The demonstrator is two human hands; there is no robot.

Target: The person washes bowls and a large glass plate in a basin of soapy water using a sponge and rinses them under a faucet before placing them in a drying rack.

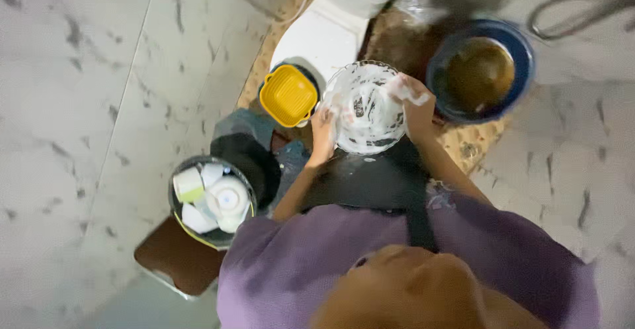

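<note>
top: loose purple garment (284,263), sleeves ending near the elbows
apron: dark bib (370,183) over the front, with a dark strap (420,226) running up toward the shoulder
forearms: bare
hands: left hand (323,130) and right hand (413,97) flecked with white suds

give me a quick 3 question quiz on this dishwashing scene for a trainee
1. True or false: both hands are on the soapy glass bowl.
2. Which colour is the square dish beside the left hand? A red, B yellow, C green.
3. Fill in: the white cups lie in a round ____ on the person's left.

Key
1. True; the right hand grips the far rim, and both hands are covered in foam.
2. B.
3. Basin.
</note>
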